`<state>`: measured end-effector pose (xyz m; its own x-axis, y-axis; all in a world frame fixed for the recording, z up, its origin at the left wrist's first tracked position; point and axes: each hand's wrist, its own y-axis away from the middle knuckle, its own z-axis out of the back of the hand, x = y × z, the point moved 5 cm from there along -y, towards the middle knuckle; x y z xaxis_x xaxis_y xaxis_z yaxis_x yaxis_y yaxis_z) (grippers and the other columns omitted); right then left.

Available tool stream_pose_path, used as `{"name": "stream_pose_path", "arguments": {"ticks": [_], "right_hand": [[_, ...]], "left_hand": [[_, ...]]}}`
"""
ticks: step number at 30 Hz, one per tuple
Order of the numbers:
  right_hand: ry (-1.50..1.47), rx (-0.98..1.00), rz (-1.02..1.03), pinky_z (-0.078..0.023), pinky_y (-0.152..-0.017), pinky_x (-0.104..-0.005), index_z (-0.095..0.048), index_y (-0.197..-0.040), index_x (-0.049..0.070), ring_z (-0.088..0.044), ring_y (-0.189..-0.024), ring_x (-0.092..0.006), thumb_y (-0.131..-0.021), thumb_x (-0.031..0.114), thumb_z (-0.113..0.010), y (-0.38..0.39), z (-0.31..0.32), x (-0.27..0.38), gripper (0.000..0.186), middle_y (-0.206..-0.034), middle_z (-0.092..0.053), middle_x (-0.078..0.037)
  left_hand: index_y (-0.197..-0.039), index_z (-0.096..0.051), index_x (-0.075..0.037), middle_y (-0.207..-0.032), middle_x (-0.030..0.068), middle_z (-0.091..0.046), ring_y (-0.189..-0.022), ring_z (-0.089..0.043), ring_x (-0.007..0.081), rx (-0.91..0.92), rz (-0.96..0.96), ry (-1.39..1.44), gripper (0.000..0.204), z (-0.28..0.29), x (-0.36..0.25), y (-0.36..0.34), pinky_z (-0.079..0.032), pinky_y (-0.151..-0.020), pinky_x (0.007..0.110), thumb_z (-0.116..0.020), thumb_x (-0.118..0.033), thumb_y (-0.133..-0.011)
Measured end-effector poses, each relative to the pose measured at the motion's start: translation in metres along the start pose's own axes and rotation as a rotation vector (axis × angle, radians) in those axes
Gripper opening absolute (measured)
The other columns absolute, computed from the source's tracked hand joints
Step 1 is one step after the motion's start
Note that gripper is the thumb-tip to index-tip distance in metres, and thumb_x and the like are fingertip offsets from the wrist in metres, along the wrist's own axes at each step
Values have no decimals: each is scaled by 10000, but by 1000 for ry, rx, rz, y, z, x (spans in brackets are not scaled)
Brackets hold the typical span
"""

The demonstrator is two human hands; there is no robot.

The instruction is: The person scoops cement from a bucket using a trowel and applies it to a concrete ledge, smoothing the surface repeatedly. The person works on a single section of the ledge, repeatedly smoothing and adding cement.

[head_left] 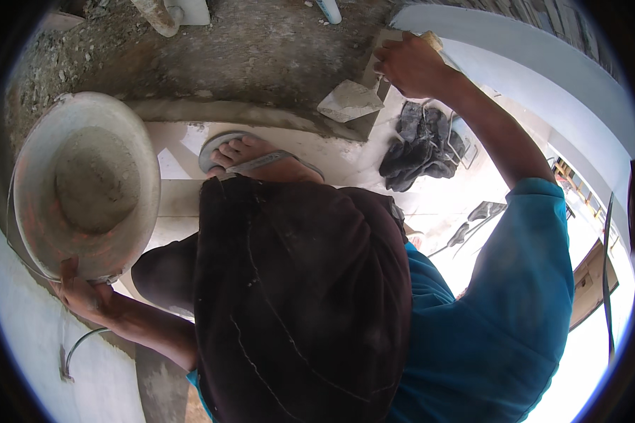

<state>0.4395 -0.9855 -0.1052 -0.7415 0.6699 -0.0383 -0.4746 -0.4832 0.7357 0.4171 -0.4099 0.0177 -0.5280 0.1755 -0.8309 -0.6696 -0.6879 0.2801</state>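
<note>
Bucket (35, 204) gripped by left hand (86, 296), right hand (414, 67) curled

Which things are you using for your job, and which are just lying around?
Probably part of the job:
- bucket, its rim gripped by the left hand
- grey material inside it
- tan thing at the right hand, too hidden to name

Probably just lying about:
- dark bundle on the pale floor
- pale blue tube-like thing at the top edge
</note>
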Motion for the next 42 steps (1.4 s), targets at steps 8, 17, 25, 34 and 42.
{"name": "stream_pose_path", "arguments": {"ticks": [8, 17, 25, 34, 42], "right_hand": [[-10, -164, 39, -545, -777, -411, -775, -832, 144, -701, -966, -227, -843, 187, -670, -48, -19, 32, 115, -948, -718, -41], [199, -87, 19, -479, -757, -409, -760, -786, 159, -612, -916, -205, -814, 233, -679, -58, 6, 87, 113, -878, -650, -5], [490, -221, 34, -503, -665, -464, -744, -805, 78, -655, -808, -330, -751, 279, -684, -32, 29, 131, 217, -826, -668, -132], [446, -233, 54, -475, -668, -424, -727, -789, 54, -559, -811, -269, -780, 279, -649, -11, 42, 132, 239, -812, -585, -96], [511, -206, 14, -472, -674, -451, -735, -806, 61, -592, -797, -305, -756, 272, -657, 28, 61, 147, 231, -827, -615, -136]], "left_hand": [[-1480, -410, 106, -1474, 270, -459, -1325, -494, 408, -16, 17, 1, 751, -2, -3, -1, -424, -1114, 502, -567, 19, -751], [-1474, -411, 116, -1454, 276, -476, -1306, -516, 407, -28, -3, -5, 732, 0, -4, -3, -440, -1104, 499, -560, 51, -760], [-1464, -440, 109, -1435, 286, -495, -1282, -534, 422, -13, 27, -17, 703, 7, 1, -8, -486, -1052, 529, -567, 15, -778], [-1470, -427, 112, -1449, 294, -474, -1312, -501, 432, 40, -26, 43, 711, 9, 6, -11, -443, -1091, 541, -546, 19, -776], [-1478, -411, 113, -1467, 287, -455, -1327, -486, 427, 44, -26, 54, 745, -2, -1, -2, -404, -1135, 528, -562, 23, -755]]}}
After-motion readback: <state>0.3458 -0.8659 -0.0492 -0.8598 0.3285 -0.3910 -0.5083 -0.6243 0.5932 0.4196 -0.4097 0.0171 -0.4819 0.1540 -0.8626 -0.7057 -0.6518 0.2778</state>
